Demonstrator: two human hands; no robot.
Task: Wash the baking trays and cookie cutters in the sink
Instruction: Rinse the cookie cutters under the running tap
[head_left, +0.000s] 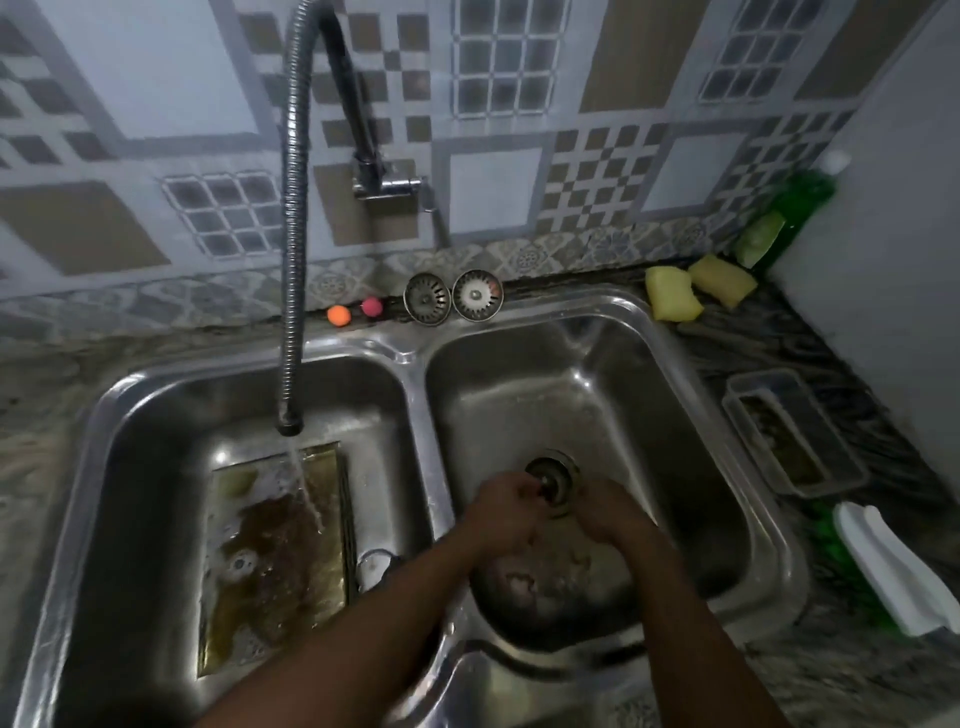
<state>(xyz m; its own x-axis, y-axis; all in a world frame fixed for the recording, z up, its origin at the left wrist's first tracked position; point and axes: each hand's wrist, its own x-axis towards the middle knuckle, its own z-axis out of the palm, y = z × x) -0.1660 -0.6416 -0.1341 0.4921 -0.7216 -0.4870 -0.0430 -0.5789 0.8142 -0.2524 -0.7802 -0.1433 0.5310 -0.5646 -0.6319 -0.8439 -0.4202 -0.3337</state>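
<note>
In the left basin of the sink (415, 354), your baking tray (275, 566) lies flat, brown and wet, under the stream from the hose tap (294, 218). In the right basin, your left hand (501, 512) and right hand (609, 519) meet just beside the drain (555, 480). The fingers are curled, but I cannot tell through the blur whether they pinch anything. Two yellow sponges (672, 301) sit on the counter at far right.

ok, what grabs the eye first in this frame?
Water runs from the flexible tap onto a grimy baking tray lying flat in the left basin. The left hand and right hand meet over the drain of the right basin; anything they hold is too blurred to tell. A green bottle leans in the back right corner.
</note>
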